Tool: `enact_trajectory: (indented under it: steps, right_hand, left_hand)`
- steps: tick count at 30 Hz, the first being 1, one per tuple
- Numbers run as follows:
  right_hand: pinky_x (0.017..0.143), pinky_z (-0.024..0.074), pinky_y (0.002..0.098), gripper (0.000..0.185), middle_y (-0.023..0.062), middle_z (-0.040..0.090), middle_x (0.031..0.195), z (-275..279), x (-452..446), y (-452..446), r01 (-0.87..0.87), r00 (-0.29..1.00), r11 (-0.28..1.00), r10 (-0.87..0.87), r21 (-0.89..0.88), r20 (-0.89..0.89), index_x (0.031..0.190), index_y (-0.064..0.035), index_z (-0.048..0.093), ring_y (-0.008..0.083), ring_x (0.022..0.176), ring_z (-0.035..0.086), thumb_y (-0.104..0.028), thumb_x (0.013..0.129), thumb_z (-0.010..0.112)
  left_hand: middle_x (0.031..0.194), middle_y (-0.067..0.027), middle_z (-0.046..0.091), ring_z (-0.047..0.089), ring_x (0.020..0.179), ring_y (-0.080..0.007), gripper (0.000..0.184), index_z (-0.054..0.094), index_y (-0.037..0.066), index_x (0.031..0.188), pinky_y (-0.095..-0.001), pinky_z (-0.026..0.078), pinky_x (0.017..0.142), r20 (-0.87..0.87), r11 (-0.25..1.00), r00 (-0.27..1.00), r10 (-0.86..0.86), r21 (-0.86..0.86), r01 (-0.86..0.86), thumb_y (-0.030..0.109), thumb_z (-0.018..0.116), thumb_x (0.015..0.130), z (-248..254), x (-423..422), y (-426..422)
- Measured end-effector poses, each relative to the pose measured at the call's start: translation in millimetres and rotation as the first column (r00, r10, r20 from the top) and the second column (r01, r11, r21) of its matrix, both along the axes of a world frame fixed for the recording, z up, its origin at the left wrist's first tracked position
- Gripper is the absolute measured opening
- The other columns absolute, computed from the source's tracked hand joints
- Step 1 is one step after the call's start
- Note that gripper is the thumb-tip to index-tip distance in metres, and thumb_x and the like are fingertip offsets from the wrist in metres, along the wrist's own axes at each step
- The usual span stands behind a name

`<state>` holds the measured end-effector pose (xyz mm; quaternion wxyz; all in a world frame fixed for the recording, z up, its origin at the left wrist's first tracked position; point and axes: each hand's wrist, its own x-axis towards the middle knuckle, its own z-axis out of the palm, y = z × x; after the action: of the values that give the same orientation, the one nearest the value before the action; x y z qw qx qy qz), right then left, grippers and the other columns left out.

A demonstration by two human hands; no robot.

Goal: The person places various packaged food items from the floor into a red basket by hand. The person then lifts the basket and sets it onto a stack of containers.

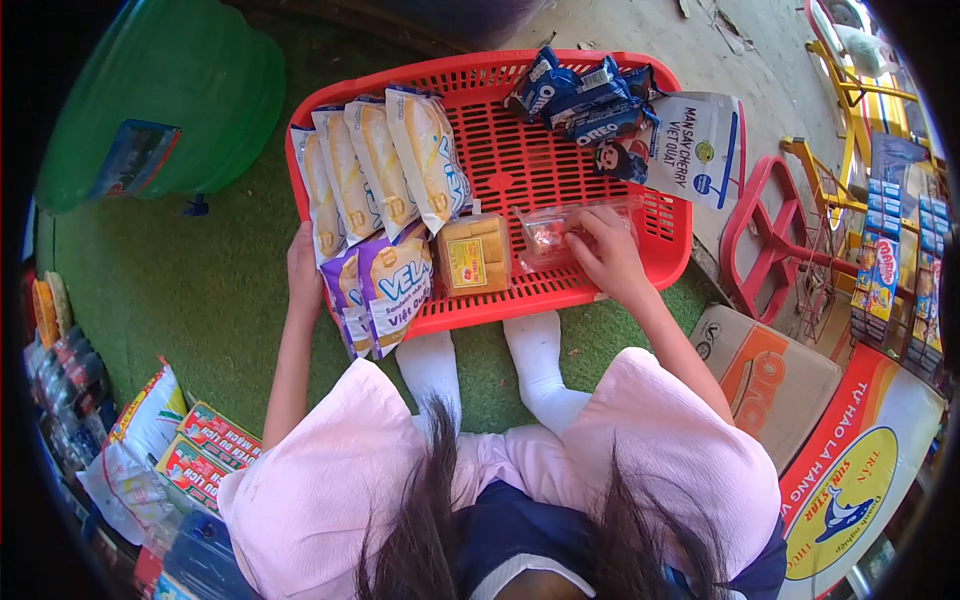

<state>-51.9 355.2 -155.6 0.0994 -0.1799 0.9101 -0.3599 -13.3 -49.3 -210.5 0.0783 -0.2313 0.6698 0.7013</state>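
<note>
A red plastic basket (480,90) lies before me on green turf. At its left rim is my left hand (304,268), curled against the edge beside the purple VELA bread packs (395,285); its fingertips are partly hidden. My right hand (605,255) is inside the basket, fingers bent onto a clear plastic packet (545,236) with something red in it. Left of that packet sits a clear pack of yellow-brown cakes (475,255) with a yellow label. Several white-and-yellow VELA packs (420,155) stand in a row at the upper left.
Blue Oreo packs (600,110) and a white dried-fruit pouch (700,145) occupy the basket's upper right. Around it are a green tub (170,90), a red stand base (765,240), a cardboard box (765,380), a snack rack (885,270) and red-green boxes (210,450).
</note>
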Motion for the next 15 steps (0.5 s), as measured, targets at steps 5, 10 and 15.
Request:
enact_trajectory:
  steps: [5, 10, 15]
  right_hand:
    - [0.078, 0.0417, 0.0402, 0.01, 0.0126, 0.055, 0.087, 0.1, 0.0, -0.5, 0.002, 1.0, 1.0, -0.002, 0.002, 0.014, 0.084, -0.0025, 0.056, 0.0315, 0.089, 0.051, -0.008, 0.076, 0.059]
    - [0.077, 0.0417, 0.0403, 0.01, 0.0124, 0.055, 0.088, -0.5, -0.1, -0.3, 0.001, 1.0, 1.0, -0.001, 0.006, 0.019, 0.084, -0.0027, 0.056, 0.0315, 0.089, 0.051, -0.008, 0.077, 0.058]
    - [0.077, 0.0417, 0.0403, 0.01, 0.0123, 0.055, 0.088, -0.4, 0.0, -0.3, -0.009, 1.0, 1.0, 0.009, 0.015, 0.014, 0.085, -0.0028, 0.056, 0.0314, 0.09, 0.051, -0.009, 0.077, 0.058]
  left_hand:
    - [0.106, -0.0109, 0.059, 0.055, 0.096, -0.0141, 0.051, 0.052, -0.006, 0.11, -0.0282, 0.042, 0.084, -0.008, 1.0, 1.0, -0.001, -0.004, 0.001, 0.04, 0.036, 0.097, -1.0, 0.6, -0.3]
    - [0.107, -0.0116, 0.058, 0.055, 0.096, -0.0145, 0.051, 0.052, -0.006, 0.112, -0.0282, 0.042, 0.085, 0.001, 1.0, 1.0, -0.004, 0.013, 0.004, 0.04, 0.036, 0.097, -0.2, 0.1, 0.1]
    - [0.109, -0.012, 0.058, 0.055, 0.097, -0.015, 0.053, 0.051, -0.007, 0.113, -0.0281, 0.042, 0.086, 0.001, 1.0, 1.0, -0.012, -0.015, 0.012, 0.041, 0.035, 0.097, -3.5, 0.8, -2.2]
